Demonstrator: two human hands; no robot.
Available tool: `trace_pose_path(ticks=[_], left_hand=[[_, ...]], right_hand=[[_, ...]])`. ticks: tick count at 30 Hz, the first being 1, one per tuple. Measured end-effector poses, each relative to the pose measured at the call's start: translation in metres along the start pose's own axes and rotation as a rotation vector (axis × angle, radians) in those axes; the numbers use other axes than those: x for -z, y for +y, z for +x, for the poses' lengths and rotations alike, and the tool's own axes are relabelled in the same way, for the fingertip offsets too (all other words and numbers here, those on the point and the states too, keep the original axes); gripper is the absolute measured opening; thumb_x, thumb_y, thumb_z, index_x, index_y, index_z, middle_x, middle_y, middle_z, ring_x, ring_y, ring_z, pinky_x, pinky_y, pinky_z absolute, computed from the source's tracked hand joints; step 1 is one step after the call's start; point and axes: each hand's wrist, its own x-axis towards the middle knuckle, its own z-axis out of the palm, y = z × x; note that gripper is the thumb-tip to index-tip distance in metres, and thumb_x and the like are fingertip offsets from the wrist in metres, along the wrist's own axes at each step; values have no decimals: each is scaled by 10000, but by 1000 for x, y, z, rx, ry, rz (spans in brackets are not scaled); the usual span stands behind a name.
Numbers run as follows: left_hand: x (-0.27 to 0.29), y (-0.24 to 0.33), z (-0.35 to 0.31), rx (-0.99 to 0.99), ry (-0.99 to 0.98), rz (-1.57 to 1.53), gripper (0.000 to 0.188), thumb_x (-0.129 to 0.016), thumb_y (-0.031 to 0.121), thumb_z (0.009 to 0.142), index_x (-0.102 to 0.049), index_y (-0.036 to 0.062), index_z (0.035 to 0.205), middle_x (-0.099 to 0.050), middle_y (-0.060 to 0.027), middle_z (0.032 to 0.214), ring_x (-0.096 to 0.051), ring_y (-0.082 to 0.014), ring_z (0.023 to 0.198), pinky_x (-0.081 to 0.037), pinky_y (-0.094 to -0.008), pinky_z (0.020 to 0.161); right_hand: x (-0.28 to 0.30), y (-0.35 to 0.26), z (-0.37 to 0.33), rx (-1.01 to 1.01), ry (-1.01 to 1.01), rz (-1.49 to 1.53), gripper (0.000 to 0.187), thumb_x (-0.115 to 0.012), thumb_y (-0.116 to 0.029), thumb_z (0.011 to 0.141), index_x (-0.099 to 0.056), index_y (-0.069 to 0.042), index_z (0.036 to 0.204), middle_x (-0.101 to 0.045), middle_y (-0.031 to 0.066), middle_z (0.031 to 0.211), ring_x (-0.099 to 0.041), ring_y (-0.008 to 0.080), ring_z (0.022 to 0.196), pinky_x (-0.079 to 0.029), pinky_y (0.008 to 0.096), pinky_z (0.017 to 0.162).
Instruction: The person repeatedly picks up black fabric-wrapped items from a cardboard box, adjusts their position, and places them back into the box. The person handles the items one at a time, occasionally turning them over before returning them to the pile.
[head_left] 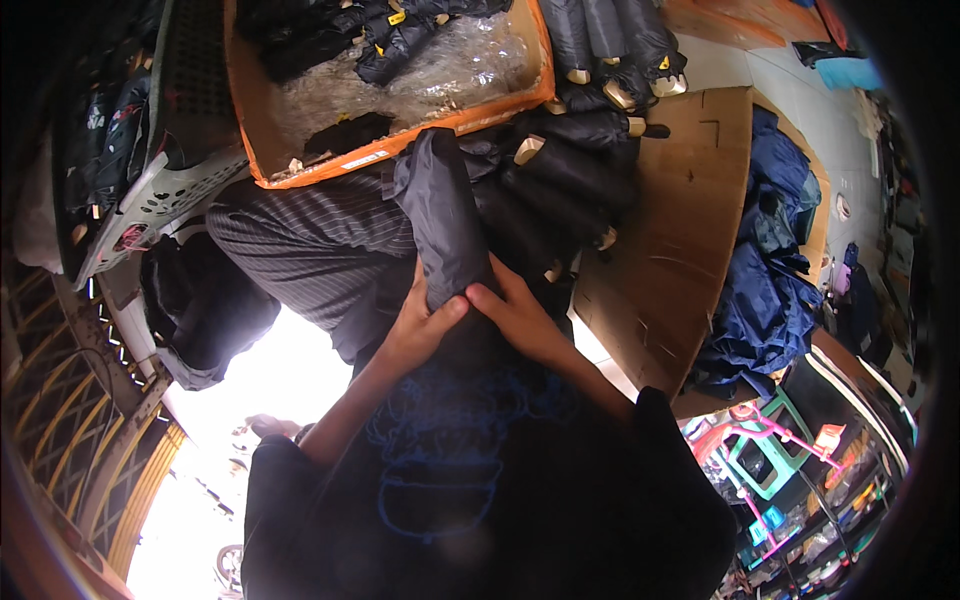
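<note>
A folded black umbrella [440, 215] stretches away from my body, its far end reaching the front edge of the cardboard box. My left hand [418, 322] grips the near end from the left, thumb on top. From the other side my right hand [512, 308] clasps the same end, and the two thumbs nearly meet. The fingers under the umbrella are hidden. Just right of it lies a pile of similar black umbrellas [570, 185], several showing pale gold-coloured ends.
An orange-edged cardboard box [400, 140] holds black umbrellas and clear plastic. A grey plastic basket [170, 200] stands left. At right, a brown carton [670, 220] is beside bunched navy fabric [755, 290]. A green stool [765, 450] stands lower right; a metal lattice gate [75, 410] is lower left.
</note>
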Motion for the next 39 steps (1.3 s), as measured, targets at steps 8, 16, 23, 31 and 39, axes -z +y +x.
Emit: trace_pose_path(ticks=[8,16,23,31,39], left_hand=[[17,13,32,-234,-39,-283,823,-609,548,833,-386,-95,1296,-533,-282,1201,-585,-314,1082,-471,-427,944],[0,53,41,-203,40,-184,573,-654,357,805,-512,-113,1100,-591,-227,1055,-646,-298,933,-499,-438,918],[0,83,68,-316,-140,-456,726,-723,309,765,-368,-58,1280,-604,-227,1045,-625,-338,986,-499,-438,905],[-4,90,88,-449,-276,-354,711,-750,239,719,-369,-33,1254,-612,-206,989,-619,-335,991,-435,-473,976],[-18,95,70,-434,-254,-108,604,-735,317,745,-424,16,1166,-616,-156,911,-622,-353,1003,-224,-573,1104]], right_hand=[[-1,0,2,-150,-148,72,533,-612,-297,915,-465,-3,1335,-595,109,1163,-540,165,1089,-408,304,963],[-7,12,-2,-102,-89,44,610,-687,-322,851,-474,36,1298,-596,152,1186,-553,187,1117,-420,320,962],[-11,-32,26,115,86,-65,521,-762,-259,774,-571,59,1140,-664,130,1000,-623,173,954,-474,303,861],[-12,-38,36,278,184,3,429,-761,-226,765,-609,61,1046,-662,102,961,-610,145,938,-474,288,838],[-17,-40,29,445,277,-38,457,-762,-241,741,-599,57,1047,-650,101,990,-595,151,985,-466,306,862]])
